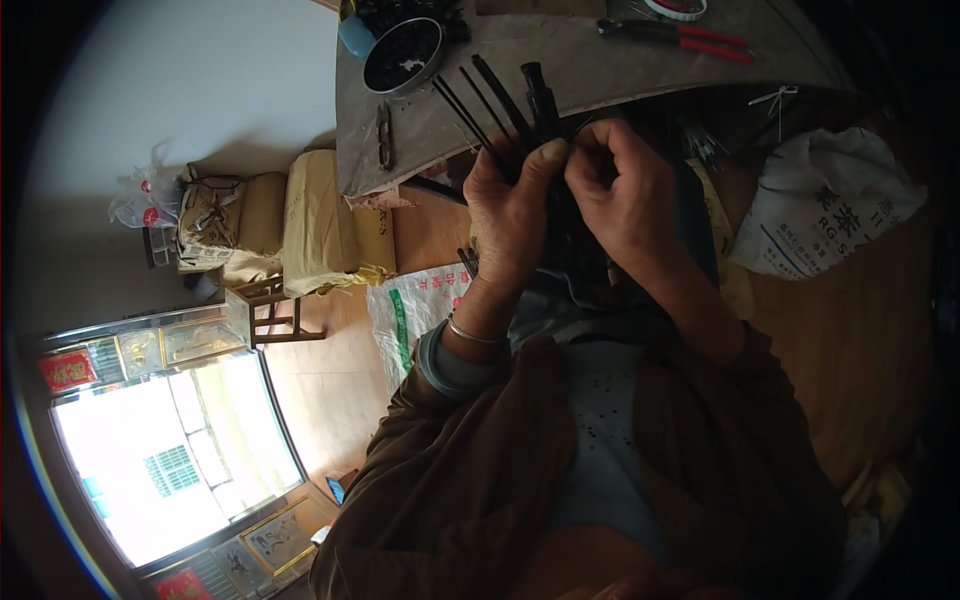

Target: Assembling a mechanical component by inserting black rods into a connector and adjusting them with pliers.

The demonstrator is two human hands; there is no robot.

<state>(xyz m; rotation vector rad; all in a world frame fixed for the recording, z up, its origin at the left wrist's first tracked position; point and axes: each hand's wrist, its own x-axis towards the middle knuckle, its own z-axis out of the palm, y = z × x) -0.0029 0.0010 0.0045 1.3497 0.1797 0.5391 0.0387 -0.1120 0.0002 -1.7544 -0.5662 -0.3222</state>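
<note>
My left hand [508, 212] is closed round a bundle of black rods [490, 100], several thin ones and a thicker one that fan out past the fingers. A stubby black piece with a knobbed end [540, 95] stands up beside the left thumb. My right hand [628, 188] is pinched shut close to that thumb, near the base of the stubby piece. What lies between its fingertips is too small to make out. Dark material hangs under both hands, partly hidden by them.
Ahead is a grey table [560, 75] bearing a bowl of black bits [403, 55], red-handled pliers [690, 40] and a small dark tool [385, 137]. A white sack [825, 205] stands right; brown parcels [320, 220] and a wooden stool [270, 310] are left.
</note>
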